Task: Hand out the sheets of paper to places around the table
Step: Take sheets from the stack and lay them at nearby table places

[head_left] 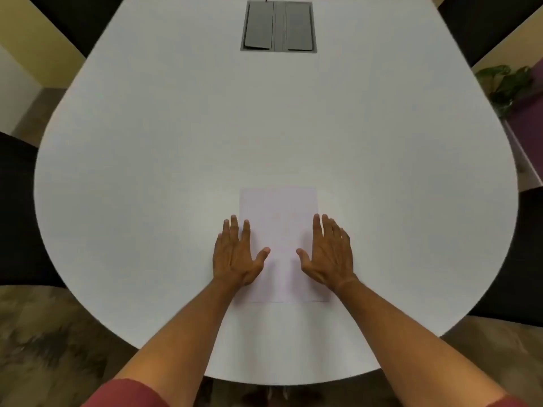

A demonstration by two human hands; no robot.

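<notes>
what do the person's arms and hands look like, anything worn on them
Both forearms are bare from the elbow down. Short reddish sleeves show at the bottom corners of the view. The left hand and right hand wear no gloves, and no rings or watch show.

Lighting is soft, even and moderately bright, apparently from overhead. The white surface [176,171] shows no hard glare, only a faint grey falloff toward the near rim. Shadows under the hands are weak and diffuse. The paper [279,218] has low contrast against the surface. Overall focus is slightly soft. Strong wide-angle distortion bulges the surface edges; the floor [44,348] at lower left is smeared.
</notes>
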